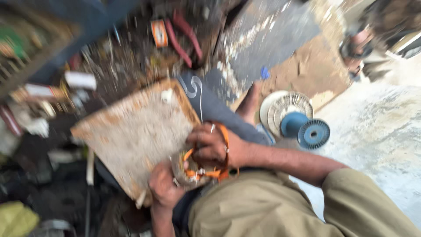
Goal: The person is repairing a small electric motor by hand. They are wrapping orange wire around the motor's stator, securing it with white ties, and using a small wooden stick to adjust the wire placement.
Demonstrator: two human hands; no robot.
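You have a small round part wrapped in orange wire (206, 172) in your lap, just at the near corner of the worn wooden board (136, 131) that rests across your knees; the picture is badly blurred, so whether it is a coil or a motor winding is hard to tell. The orange strands loop up over your right hand (212, 147), which is closed around the top of the bundle, while your left hand (163, 186) grips it from below with fingers curled in. This looks like the middle of working the wire on the part, and I judge that the next move calls for a steady hold from beneath while the upper fingers guide one strand without snagging the others. The wire looks thin, bright and springy, with pale bits at its base. Beyond your knee, a blue spool (307, 129) lies on the floor against a white ribbed fan cover (280, 107), and red-handled pliers (184, 35) lie among the clutter farther off.
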